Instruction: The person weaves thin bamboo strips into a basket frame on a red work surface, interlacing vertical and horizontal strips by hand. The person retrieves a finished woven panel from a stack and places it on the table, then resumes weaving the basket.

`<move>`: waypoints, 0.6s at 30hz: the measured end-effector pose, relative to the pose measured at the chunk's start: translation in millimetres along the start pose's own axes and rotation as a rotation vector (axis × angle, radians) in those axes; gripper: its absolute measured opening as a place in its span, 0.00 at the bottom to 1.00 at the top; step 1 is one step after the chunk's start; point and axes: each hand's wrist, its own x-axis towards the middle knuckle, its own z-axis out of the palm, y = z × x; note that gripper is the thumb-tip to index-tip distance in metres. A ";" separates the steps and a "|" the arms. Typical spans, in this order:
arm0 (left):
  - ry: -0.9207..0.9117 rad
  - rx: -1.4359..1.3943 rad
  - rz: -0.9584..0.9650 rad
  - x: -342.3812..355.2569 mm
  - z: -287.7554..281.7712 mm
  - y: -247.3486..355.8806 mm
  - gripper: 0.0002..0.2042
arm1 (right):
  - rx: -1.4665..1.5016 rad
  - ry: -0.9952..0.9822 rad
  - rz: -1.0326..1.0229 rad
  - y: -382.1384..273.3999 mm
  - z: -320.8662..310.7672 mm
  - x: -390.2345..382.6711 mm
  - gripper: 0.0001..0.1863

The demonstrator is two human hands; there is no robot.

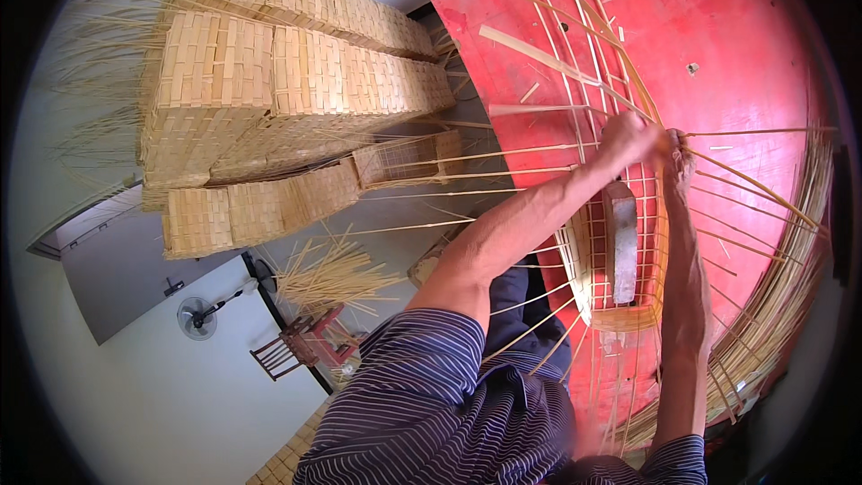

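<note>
A half-woven bamboo basket (pixel 648 287) lies on the red table, its bottom an open grid and long loose strips fanning out on all sides. Inside it a grey oblong block (pixel 621 242) rests on the grid. At the far end of the weave my left hand (pixel 628 139) is curled, but its fingers are smeared by motion. Right beside it my right hand (pixel 679 151) is closed around bamboo strips (pixel 660 112) at the basket's far right corner. Both hands nearly touch, and they hide part of that far edge.
Finished woven baskets (pixel 359 72) are stacked at the left. A curved bundle of thin strips (pixel 781 305) follows the right rim of the red table (pixel 736 63). Loose splints (pixel 328 274) lie near a wooden chair (pixel 310 341), and a fan (pixel 199 317) stands farther left.
</note>
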 end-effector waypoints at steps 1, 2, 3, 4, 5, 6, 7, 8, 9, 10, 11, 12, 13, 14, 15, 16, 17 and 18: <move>0.099 -0.321 -0.216 3.0 -27.1 -19.3 0.09 | 0.075 -0.090 0.016 5.9 36.4 -3.7 0.18; 0.099 -0.482 -0.189 18.3 0.2 -14.6 0.11 | 0.076 -0.021 -0.017 6.9 -2.1 0.7 0.18; 0.183 -0.628 -0.175 21.4 0.8 -10.4 0.14 | 0.114 -0.028 -0.030 7.6 -2.4 1.0 0.18; 0.200 -0.547 -0.176 28.5 0.8 -4.0 0.15 | 0.118 -0.022 -0.023 6.6 -5.2 2.2 0.17; 0.164 -0.538 -0.149 34.6 0.6 1.4 0.14 | 0.114 -0.015 -0.013 5.1 -10.1 2.1 0.17; 0.194 -0.426 -0.126 44.6 -1.6 -1.3 0.14 | 0.049 -0.006 0.075 -9.1 -3.0 -3.3 0.17; 0.221 -0.314 -0.102 54.8 -3.4 -3.4 0.14 | 0.080 -0.020 0.042 -5.8 0.2 -4.2 0.17; 0.208 -0.080 -0.018 60.9 -17.2 -5.2 0.15 | 0.123 -0.058 0.016 -0.5 15.9 -5.5 0.16; 0.192 0.157 0.059 66.6 -33.3 -7.4 0.16 | 0.168 -0.096 -0.008 2.0 30.2 -7.1 0.16; 0.085 0.365 0.177 78.7 -16.3 6.3 0.18 | 0.114 -0.004 0.052 -10.0 8.6 -8.2 0.15; 0.031 0.596 0.272 77.3 -20.1 15.6 0.20 | 0.109 -0.007 0.052 -8.5 6.4 -7.2 0.15; -0.022 0.727 0.144 78.0 -21.8 27.1 0.22 | 0.104 -0.010 0.053 -6.1 5.8 -6.1 0.15; -0.040 0.764 0.179 80.4 -29.3 27.0 0.22 | 0.102 -0.027 0.051 -11.0 12.5 -6.4 0.14; -0.059 0.802 0.213 85.1 -38.1 25.9 0.22 | 0.118 -0.034 0.062 -15.5 17.1 -10.4 0.13; -0.093 0.831 0.261 88.8 -38.9 28.6 0.23 | 0.127 -0.022 0.071 -15.1 12.6 -9.0 0.13; -0.140 0.850 0.283 91.1 -38.5 30.0 0.22 | 0.137 -0.009 0.079 -13.9 9.4 -7.8 0.13; -0.149 0.889 0.321 92.7 -37.5 30.8 0.26 | 0.147 0.006 0.087 -12.4 6.5 -6.4 0.12; -0.163 0.923 0.357 91.4 -34.5 31.3 0.30 | 0.189 -0.002 0.042 -7.4 1.4 -4.3 0.12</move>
